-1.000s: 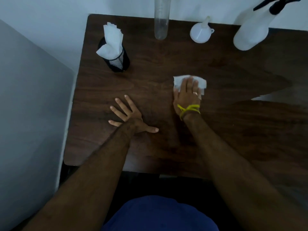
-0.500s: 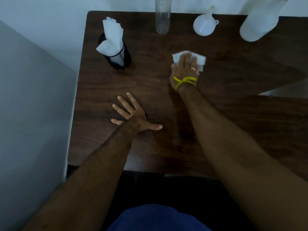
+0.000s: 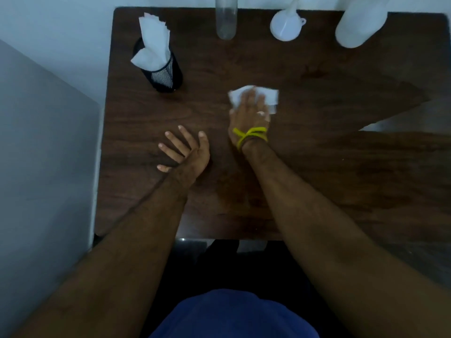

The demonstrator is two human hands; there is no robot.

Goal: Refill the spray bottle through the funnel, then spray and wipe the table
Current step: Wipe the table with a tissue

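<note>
My right hand [image 3: 249, 113], with a yellow band at the wrist, presses flat on a white paper towel [image 3: 269, 97] in the middle of the dark wooden table [image 3: 317, 167]. My left hand [image 3: 185, 150] rests on the table with fingers spread, left of the right wrist. At the back edge stand a white spray bottle [image 3: 358, 23], cut off at the top, a white funnel [image 3: 285, 26] turned mouth down, and a clear bottle [image 3: 227, 20].
A black mesh holder [image 3: 163, 73] with white paper napkins stands at the back left. A grey wall panel runs along the table's left side. A pale notch cuts into the table at the right edge.
My right hand slid the towel away toward the back of the table, then drew it back nearer. My left thumb has moved in against the other fingers.
</note>
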